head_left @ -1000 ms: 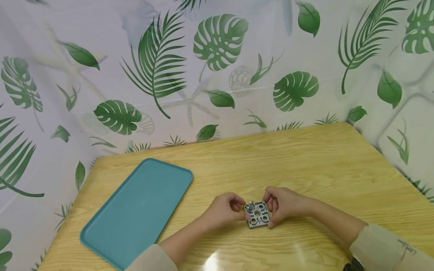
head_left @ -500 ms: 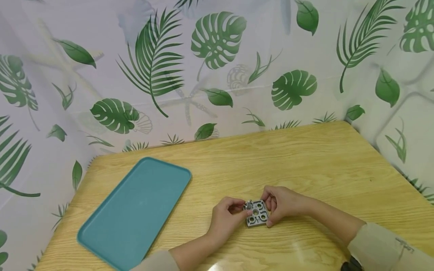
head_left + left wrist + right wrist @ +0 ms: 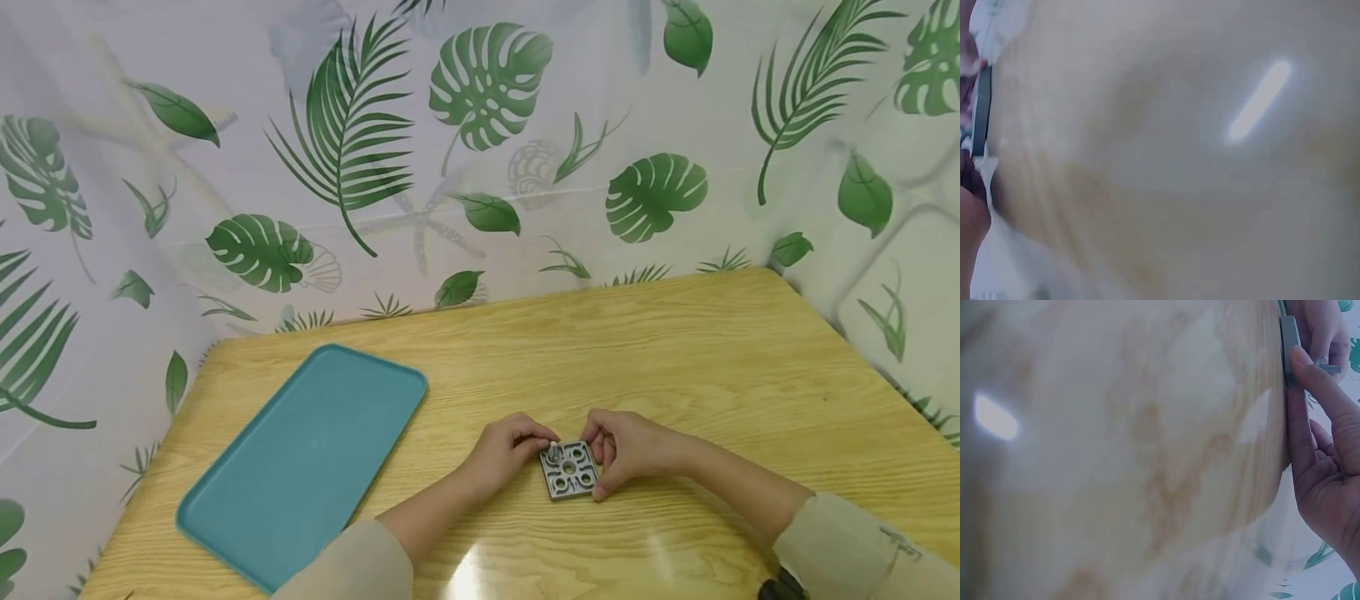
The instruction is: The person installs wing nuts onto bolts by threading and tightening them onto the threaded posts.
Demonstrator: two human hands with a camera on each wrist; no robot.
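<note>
A square grey metal plate (image 3: 572,482) with several round holes and curved slots lies on the wooden table, right of its middle. My right hand (image 3: 628,450) grips the plate's right edge between thumb and fingers; the right wrist view shows the thumb on the plate's side (image 3: 1289,344). At the plate's far left corner stands a small shiny metal piece (image 3: 555,453), screw-like, jutting up from the surface. The fingertips of my left hand (image 3: 504,452) pinch it and partly hide it. In the left wrist view, only the plate's dark edge (image 3: 982,112) shows, at the far left.
A blue-green rectangular tray (image 3: 307,467) lies on the left part of the wooden table (image 3: 675,358). A leaf-patterned cloth (image 3: 495,183) hangs behind the table and along its sides. A dark object (image 3: 782,587) shows at the bottom edge, near the right sleeve.
My left hand's thumb reached over the plate half a second ago; now it has drawn back, and the fingertips are at the small metal piece on the corner. The right hand keeps its grip.
</note>
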